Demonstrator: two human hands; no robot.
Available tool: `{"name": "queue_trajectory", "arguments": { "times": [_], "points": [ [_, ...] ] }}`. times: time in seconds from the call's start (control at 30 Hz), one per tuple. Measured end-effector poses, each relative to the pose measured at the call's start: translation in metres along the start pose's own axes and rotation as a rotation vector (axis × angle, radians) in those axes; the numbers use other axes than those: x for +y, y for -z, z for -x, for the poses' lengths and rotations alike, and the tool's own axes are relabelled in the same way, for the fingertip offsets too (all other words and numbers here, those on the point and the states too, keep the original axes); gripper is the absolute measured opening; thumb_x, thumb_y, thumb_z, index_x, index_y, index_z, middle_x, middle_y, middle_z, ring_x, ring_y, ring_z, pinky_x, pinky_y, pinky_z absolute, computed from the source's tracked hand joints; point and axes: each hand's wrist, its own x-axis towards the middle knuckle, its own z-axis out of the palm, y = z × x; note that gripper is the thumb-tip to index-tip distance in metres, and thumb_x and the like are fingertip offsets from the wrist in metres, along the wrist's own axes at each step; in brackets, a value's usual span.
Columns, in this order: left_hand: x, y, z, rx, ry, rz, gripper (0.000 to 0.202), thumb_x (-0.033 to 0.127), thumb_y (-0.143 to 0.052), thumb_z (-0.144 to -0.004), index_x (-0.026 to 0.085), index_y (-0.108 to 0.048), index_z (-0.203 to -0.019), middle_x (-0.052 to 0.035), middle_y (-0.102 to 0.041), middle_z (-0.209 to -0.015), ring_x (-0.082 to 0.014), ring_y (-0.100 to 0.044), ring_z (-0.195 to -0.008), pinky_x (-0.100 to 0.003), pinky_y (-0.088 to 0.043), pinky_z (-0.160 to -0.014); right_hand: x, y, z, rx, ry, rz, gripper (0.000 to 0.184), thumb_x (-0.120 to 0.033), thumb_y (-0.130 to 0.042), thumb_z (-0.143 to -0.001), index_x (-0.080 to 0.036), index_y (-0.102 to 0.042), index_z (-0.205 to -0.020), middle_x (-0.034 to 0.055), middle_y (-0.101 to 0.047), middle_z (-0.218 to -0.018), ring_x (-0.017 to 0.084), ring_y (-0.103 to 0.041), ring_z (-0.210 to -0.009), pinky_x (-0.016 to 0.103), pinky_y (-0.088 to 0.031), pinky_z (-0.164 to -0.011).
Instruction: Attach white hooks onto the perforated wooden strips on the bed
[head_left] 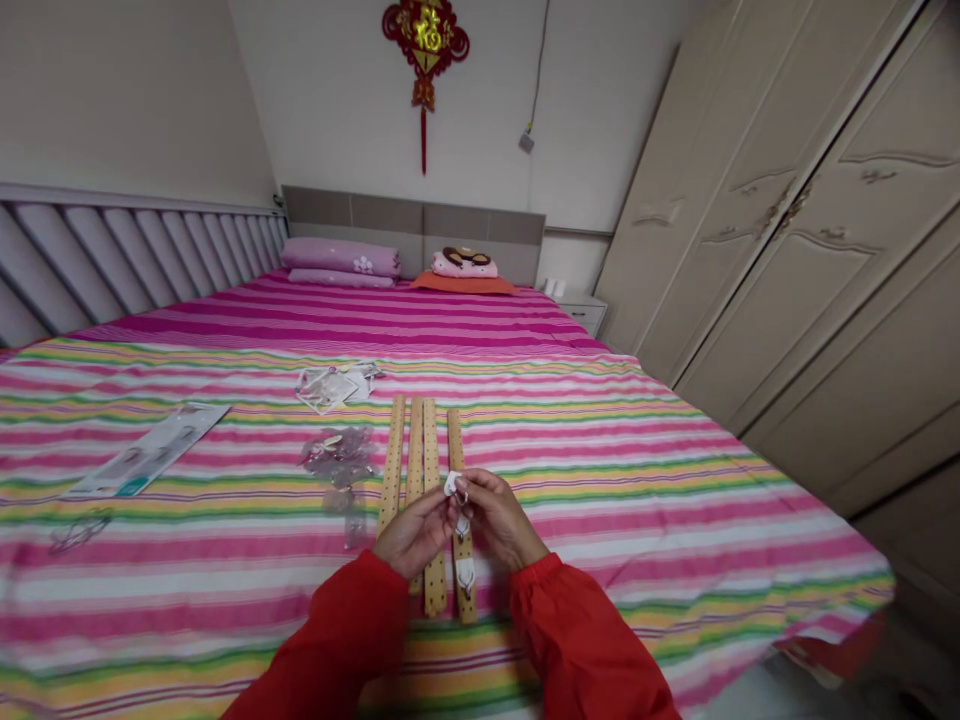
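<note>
My left hand (414,530) and my right hand (496,515) meet over the bed, fingers pinched on a small white piece (451,484). A small ring-like part shows just under it, by my right fingertips; its exact kind is too small to make out. Directly below lies a narrow tan strip with rows of dark holes (454,440). On its near part sit two more white pieces, the nearer white piece (465,573) with a metal bit at its lower end. Left of it, several similar perforated strips (393,460) lie side by side, partly under my left hand.
Clear plastic bags with small parts (341,455) lie left of the strips, with white packets (334,387) beyond. A flat blister package (154,450) and a thin wire-like bundle (82,528) are further left. A striped sheet (637,500) covers the bed; a wardrobe (750,240) stands right.
</note>
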Motion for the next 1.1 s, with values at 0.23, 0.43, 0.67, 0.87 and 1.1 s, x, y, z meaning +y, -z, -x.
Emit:
{"name": "queue_trajectory", "arguments": {
  "times": [0.23, 0.43, 0.67, 0.87, 1.1],
  "points": [
    [0.025, 0.002, -0.027, -0.015, -0.312, -0.590, 0.026, 0.029, -0.078, -0.061, 0.013, -0.066, -0.077, 0.0008, -0.063, -0.064, -0.0071, -0.056, -0.059, -0.018, -0.044, -0.058, -0.007, 0.017, -0.022, 0.046, -0.046, 0.149, 0.028, -0.035, -0.082, -0.054, -0.014, -0.069, -0.067, 0.0010, -0.065, -0.053, 0.010, -0.056, -0.047, 0.020, -0.044, -0.047],
    [0.042, -0.006, -0.064, 0.042, -0.376, -0.888, 0.031, 0.028, -0.078, -0.052, 0.012, -0.063, -0.074, 0.0015, -0.061, -0.058, -0.0101, -0.056, -0.055, -0.023, -0.043, -0.056, -0.005, 0.025, -0.056, 0.168, -0.026, 0.222, 0.028, -0.031, -0.082, -0.049, -0.015, -0.066, -0.066, 0.0005, -0.066, -0.052, 0.011, -0.057, -0.045, 0.021, -0.046, -0.045],
    [0.038, 0.003, -0.102, 0.260, -0.439, -1.155, 0.013, 0.019, -0.068, -0.060, 0.015, -0.060, -0.070, 0.0016, -0.062, -0.060, -0.0121, -0.059, -0.059, -0.023, -0.045, -0.060, 0.008, 0.033, -0.083, 0.237, 0.009, 0.289, 0.019, -0.025, -0.077, -0.050, -0.015, -0.063, -0.055, -0.0001, -0.063, -0.048, 0.011, -0.055, -0.042, 0.022, -0.047, -0.044],
    [0.033, 0.011, -0.113, 0.352, -0.442, -1.273, 0.012, 0.015, -0.067, -0.061, 0.016, -0.060, -0.071, 0.0004, -0.063, -0.065, -0.0126, -0.060, -0.066, -0.022, -0.043, -0.061, 0.019, 0.039, -0.090, 0.267, 0.007, 0.304, 0.011, -0.021, -0.072, -0.052, -0.015, -0.064, -0.053, -0.0005, -0.060, -0.045, 0.009, -0.050, -0.040, 0.022, -0.042, -0.041],
    [0.031, 0.009, -0.112, 0.405, -0.476, -1.465, 0.009, 0.018, -0.062, -0.067, 0.017, -0.060, -0.076, -0.0031, -0.067, -0.076, -0.0146, -0.061, -0.071, -0.023, -0.044, -0.064, 0.026, 0.041, -0.096, 0.303, 0.021, 0.319, 0.008, -0.019, -0.070, -0.052, -0.014, -0.063, -0.052, -0.0022, -0.057, -0.041, 0.009, -0.048, -0.040, 0.021, -0.039, -0.041]
  ]
}}
